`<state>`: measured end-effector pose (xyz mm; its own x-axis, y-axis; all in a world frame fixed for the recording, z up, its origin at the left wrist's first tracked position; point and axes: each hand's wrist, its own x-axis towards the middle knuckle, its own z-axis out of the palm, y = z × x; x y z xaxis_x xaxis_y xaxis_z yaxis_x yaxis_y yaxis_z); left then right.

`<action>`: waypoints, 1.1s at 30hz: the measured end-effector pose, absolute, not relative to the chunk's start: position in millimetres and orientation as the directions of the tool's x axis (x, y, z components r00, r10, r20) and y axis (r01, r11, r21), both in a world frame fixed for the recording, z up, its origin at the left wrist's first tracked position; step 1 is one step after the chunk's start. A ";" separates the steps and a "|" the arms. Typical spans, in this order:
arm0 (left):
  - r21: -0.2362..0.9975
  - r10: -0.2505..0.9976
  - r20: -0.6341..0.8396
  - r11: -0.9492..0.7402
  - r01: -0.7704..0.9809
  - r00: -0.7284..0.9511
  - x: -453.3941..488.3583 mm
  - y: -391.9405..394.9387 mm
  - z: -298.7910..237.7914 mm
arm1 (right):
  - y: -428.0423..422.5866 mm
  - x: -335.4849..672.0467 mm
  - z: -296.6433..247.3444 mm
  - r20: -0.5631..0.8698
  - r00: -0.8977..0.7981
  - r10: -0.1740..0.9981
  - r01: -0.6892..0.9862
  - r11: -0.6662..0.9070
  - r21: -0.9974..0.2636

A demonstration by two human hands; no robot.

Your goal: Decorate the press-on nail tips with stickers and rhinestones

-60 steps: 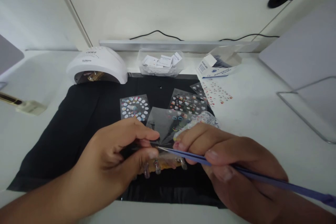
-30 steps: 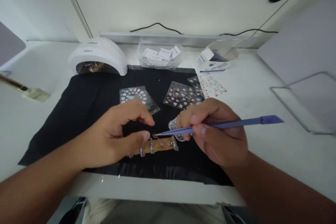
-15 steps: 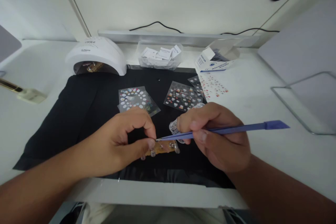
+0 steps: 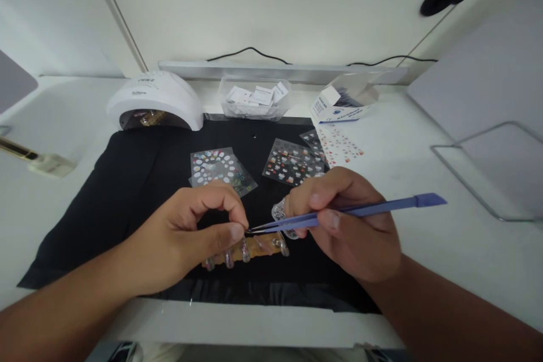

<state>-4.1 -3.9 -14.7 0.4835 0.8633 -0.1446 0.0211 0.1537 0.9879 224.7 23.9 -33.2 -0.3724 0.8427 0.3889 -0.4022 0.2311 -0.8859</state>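
My right hand point(image 4: 352, 229) grips blue tweezers point(image 4: 382, 207) like a pen, their fine tips pointing left. Thumb and forefinger of my left hand point(image 4: 182, 237) are pinched together at those tips. Whatever tiny piece lies between them is too small to make out. Just beneath the fingertips, a tan strip point(image 4: 257, 245) with several glittery clear false nails on it rests on the black mat point(image 4: 139, 181); my left hand covers part of it. Behind my right fingers sits a clear, patterned piece point(image 4: 278, 211), partly hidden.
Sticker sheets point(image 4: 292, 161) lie on the mat, with another pair point(image 4: 214, 167) left of them. At the back stand a white nail lamp point(image 4: 156, 93), a clear tub point(image 4: 254, 110) of packets and an open box point(image 4: 339, 107) of pads. A polish bottle point(image 4: 53, 165) is at left.
The view has shifted a little. Both hands have moved slightly relative to the strip, so more of its nails show. A narrow gap now shows between the tweezers' arms.
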 end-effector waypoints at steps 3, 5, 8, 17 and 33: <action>0.989 0.874 -0.137 0.148 0.014 0.467 -4.2 -4.3 -15.0 | 23.0 224.5 -32.3 0.392 -0.368 0.843 -0.405 0.234 -0.884; 0.989 0.881 -0.134 0.145 0.010 0.453 -4.3 -4.7 -15.1 | 22.7 223.9 -31.4 0.393 -0.368 0.843 -0.406 0.235 -0.883; 0.991 0.896 -0.125 0.131 0.016 0.425 -4.1 -5.3 -15.0 | 23.0 223.1 -30.6 0.391 -0.370 0.843 -0.403 0.234 -0.885; 0.998 0.931 -0.042 0.024 0.054 0.363 -3.7 -1.7 -14.4 | 26.0 223.9 -31.1 0.400 -0.362 0.842 -0.436 0.226 -0.871; 0.995 0.927 -0.063 0.028 0.101 0.371 -1.3 -5.6 -12.5 | 24.5 223.0 -30.3 0.405 -0.344 0.847 -0.441 0.236 -0.866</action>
